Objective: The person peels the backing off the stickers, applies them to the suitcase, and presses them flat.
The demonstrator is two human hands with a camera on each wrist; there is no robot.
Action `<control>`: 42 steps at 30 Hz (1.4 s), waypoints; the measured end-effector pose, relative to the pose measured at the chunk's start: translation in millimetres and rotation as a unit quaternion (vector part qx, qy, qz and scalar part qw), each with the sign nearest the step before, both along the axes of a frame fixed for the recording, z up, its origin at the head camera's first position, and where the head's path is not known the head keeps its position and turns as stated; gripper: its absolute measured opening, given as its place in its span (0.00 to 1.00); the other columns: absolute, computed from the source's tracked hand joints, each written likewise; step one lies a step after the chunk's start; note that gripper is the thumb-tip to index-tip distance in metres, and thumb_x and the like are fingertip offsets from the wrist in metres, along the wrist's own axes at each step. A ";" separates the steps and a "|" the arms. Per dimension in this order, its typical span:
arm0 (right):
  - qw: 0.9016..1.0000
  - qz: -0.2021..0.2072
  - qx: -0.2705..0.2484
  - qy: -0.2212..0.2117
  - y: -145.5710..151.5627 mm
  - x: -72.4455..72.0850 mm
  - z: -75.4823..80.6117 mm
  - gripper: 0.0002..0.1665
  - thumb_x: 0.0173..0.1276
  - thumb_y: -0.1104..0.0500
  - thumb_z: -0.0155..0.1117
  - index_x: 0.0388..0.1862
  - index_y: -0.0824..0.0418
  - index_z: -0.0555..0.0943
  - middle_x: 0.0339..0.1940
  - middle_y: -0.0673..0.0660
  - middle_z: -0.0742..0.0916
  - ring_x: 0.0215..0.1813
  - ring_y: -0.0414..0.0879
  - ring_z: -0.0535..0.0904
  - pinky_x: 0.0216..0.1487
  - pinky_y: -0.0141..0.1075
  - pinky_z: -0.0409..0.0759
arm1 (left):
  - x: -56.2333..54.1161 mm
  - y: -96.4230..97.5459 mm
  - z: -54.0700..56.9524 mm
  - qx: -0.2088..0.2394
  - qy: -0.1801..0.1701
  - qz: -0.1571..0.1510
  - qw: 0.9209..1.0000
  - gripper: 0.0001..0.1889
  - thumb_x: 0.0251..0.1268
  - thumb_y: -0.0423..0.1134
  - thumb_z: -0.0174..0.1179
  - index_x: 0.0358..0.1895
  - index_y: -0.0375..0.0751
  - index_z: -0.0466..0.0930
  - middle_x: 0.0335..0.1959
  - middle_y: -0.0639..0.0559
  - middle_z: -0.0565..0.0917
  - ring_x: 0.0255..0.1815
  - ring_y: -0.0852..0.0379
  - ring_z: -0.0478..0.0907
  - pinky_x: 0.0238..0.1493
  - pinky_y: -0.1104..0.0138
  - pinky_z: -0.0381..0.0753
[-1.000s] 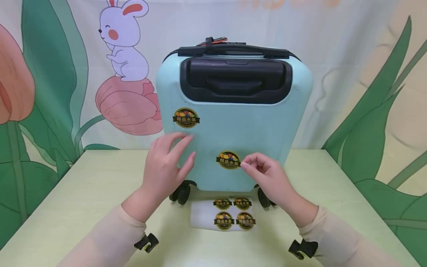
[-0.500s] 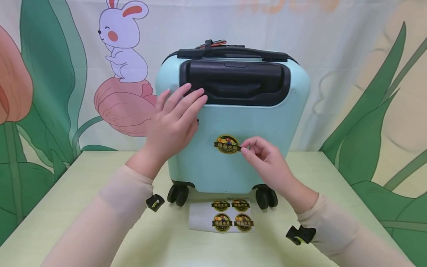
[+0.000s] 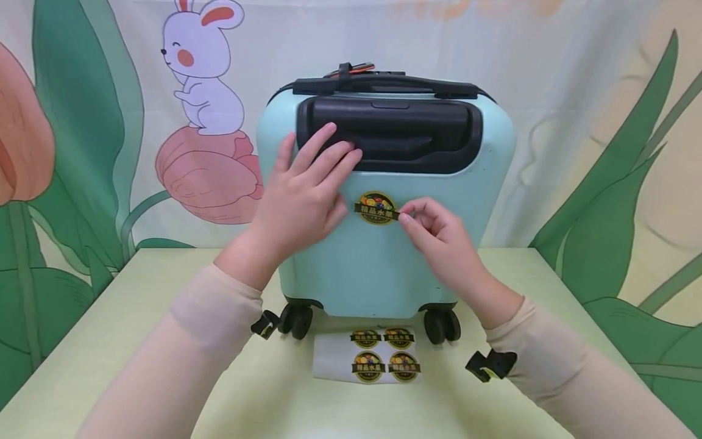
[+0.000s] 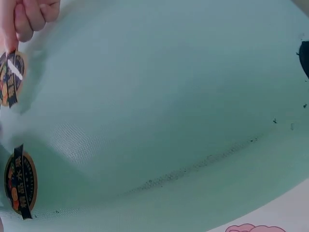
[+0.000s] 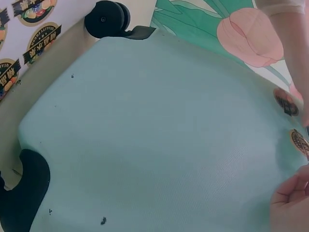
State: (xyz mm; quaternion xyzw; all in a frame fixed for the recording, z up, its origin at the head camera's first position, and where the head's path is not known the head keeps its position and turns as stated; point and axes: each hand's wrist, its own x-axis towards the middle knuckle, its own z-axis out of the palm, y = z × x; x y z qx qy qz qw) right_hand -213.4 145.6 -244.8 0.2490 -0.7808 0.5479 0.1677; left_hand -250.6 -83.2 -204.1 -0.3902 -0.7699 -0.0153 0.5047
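A light turquoise suitcase (image 3: 367, 274) stands upright, its black handle panel (image 3: 417, 137) facing me. My right hand (image 3: 441, 241) pinches the right end of an oval fruit-label sticker (image 3: 375, 208) between thumb and fingertips, close in front of the shell below the panel. My left hand (image 3: 304, 198) lies over the suitcase's upper left, fingers spread and overlapping the handle panel. A second sticker (image 4: 20, 183) is on the shell in the left wrist view; in the head view the left hand hides it. The right wrist view shows the held sticker (image 5: 299, 141) near the second one.
A white backing sheet (image 3: 331, 356) with several similar stickers lies on the pale table (image 3: 263, 390), in front of the suitcase. Black wheels (image 3: 296, 320) stand either side behind it. A printed cloth (image 3: 592, 183) with a rabbit and flowers hangs behind.
My right hand has raised the pinched sticker from low on the shell to just under the handle panel. My left hand has moved up and right, its fingers spreading over the second sticker.
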 end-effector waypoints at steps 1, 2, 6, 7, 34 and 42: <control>1.000 -0.001 -0.001 0.002 0.2 -1.0 0.3 0.07 0.70 0.62 0.55 0.40 0.66 0.76 0.14 0.53 0.67 0.16 0.45 0.59 0.19 0.36 0.60 | 0.8 -0.3 -0.2 -0.008 -0.007 0.001 1.000 0.29 0.60 0.50 0.56 0.61 0.37 0.70 0.58 0.44 0.72 0.70 0.46 0.53 0.67 0.45 0.43; 1.000 -0.002 -0.001 0.004 0.3 -2.1 0.4 0.07 0.70 0.62 0.55 0.40 0.67 0.76 0.14 0.53 0.68 0.16 0.45 0.59 0.19 0.36 0.59 | 1.3 -0.4 -0.5 -0.016 -0.012 0.004 1.000 0.35 0.57 0.57 0.58 0.63 0.36 0.69 0.59 0.43 0.71 0.71 0.46 0.52 0.67 0.45 0.41; 1.000 -0.004 -0.001 0.008 -0.1 -4.6 0.5 0.07 0.70 0.62 0.55 0.40 0.66 0.76 0.13 0.53 0.68 0.16 0.45 0.59 0.18 0.36 0.59 | 1.5 -0.3 -2.5 -0.031 -0.021 0.014 0.999 0.51 0.41 0.70 0.63 0.65 0.36 0.65 0.61 0.43 0.69 0.72 0.47 0.49 0.68 0.46 0.38; 1.000 -0.004 -0.001 0.007 -0.1 -4.8 0.4 0.07 0.70 0.62 0.55 0.40 0.66 0.76 0.13 0.53 0.68 0.16 0.45 0.59 0.18 0.36 0.59 | 1.4 -0.2 -2.9 -0.031 -0.022 0.015 0.999 0.51 0.40 0.70 0.65 0.65 0.36 0.65 0.61 0.43 0.69 0.72 0.47 0.49 0.68 0.46 0.38; 0.999 -0.045 -0.001 0.020 -4.4 -8.2 -0.5 0.09 0.69 0.59 0.57 0.39 0.65 0.78 0.13 0.53 0.69 0.16 0.45 0.61 0.19 0.35 0.61 | -0.5 5.0 -6.4 0.025 -0.034 -0.017 0.999 0.40 0.45 0.53 0.72 0.62 0.37 0.69 0.60 0.43 0.70 0.71 0.48 0.52 0.68 0.47 0.37; 0.998 -0.050 -0.001 0.025 -6.3 -7.4 0.6 0.08 0.69 0.60 0.58 0.40 0.64 0.79 0.13 0.54 0.69 0.15 0.45 0.61 0.18 0.35 0.61 | -1.9 6.3 -8.0 0.037 -0.030 -0.024 0.999 0.38 0.47 0.50 0.72 0.61 0.38 0.70 0.60 0.44 0.71 0.71 0.49 0.53 0.68 0.47 0.38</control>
